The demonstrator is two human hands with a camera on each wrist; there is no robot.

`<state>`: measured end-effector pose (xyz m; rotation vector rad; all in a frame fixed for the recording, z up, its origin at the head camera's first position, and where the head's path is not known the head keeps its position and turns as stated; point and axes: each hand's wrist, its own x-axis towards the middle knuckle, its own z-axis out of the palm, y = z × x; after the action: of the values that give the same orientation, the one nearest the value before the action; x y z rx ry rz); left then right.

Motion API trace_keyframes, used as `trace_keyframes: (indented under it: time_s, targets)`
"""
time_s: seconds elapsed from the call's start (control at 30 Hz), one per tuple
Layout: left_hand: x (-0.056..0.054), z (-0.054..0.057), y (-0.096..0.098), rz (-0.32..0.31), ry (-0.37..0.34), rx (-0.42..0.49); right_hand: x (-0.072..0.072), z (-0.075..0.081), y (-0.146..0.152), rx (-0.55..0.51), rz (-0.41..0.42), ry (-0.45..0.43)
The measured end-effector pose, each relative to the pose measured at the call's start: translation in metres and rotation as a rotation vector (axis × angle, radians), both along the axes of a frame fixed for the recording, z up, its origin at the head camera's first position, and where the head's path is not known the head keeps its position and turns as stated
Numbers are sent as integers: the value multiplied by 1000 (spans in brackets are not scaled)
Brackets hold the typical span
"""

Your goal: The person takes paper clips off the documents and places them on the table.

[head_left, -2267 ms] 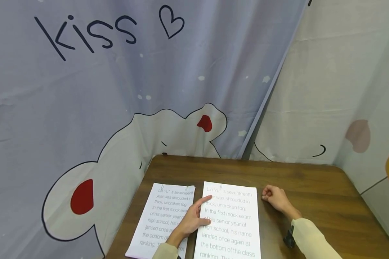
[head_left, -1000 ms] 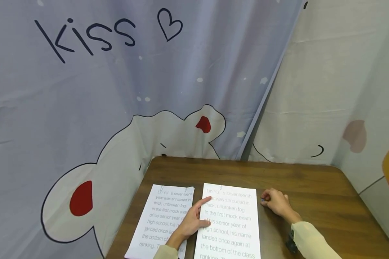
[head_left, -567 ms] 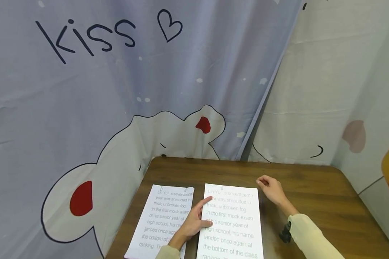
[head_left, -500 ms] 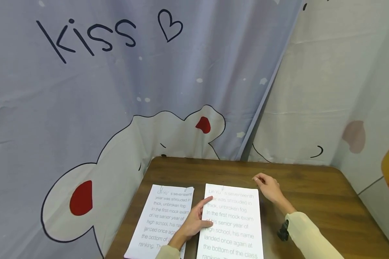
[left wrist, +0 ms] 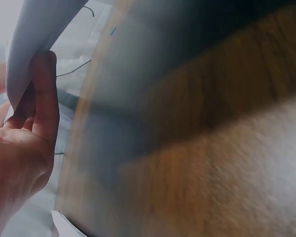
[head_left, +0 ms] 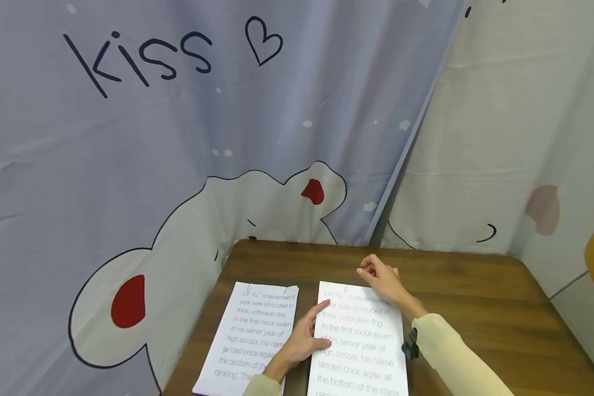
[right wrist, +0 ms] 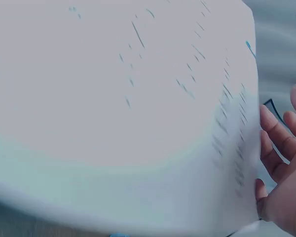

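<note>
My left hand grips a stack of printed paper by its left edge, thumb and index finger on the printed face. In the left wrist view, other fingers lie under the curving sheets. A blue paper clip sits on the stack's top edge. Close over that edge, toward its right corner, my right hand has its thumb and index finger pinched together on a small thing, seemingly a paper clip, mostly hidden by the fingers.
Left of the held stack lies a second printed stack with two clips along its top edge. The brown wooden table extends to the right. A printed curtain hangs behind it. A small blue thing shows on the tabletop.
My right hand has lifted from a small blue thing on the table and moved left to the stack's top edge. My left hand keeps its grip; the stack has shifted slightly right.
</note>
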<state>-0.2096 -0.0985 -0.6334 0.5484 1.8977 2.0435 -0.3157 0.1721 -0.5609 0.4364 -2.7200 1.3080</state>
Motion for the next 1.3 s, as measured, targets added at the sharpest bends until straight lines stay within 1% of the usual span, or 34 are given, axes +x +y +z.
trace_keyframes:
  time_s: [0.07,0.2,0.33,0.5,0.63,0.77,0.9,1.0,1.3]
  targets:
    - [0,1,2,-11,6,6,2,-1,-5,7,17,-21]
    - [0,3,4,-29,3,19,6,-3,-12,53,54,-44]
    - [-2,3,4,-13,-2,30,5,-3,-18,81,87,-37]
    - [-4,1,5,11,5,29,3,-2,-24,92,106,-51]
    - [-3,-1,5,18,4,23,2,-3,-26,94,116,-48]
    - [-1,-1,5,18,2,23,3,-5,-28,50,143,-62]
    - [0,-2,4,14,-8,40,5,-7,-30,-18,183,-104]
    - [1,-4,4,12,-18,47,6,-9,-31,-48,199,-138]
    - [1,-2,4,6,-3,44,9,-7,-30,-91,172,-169]
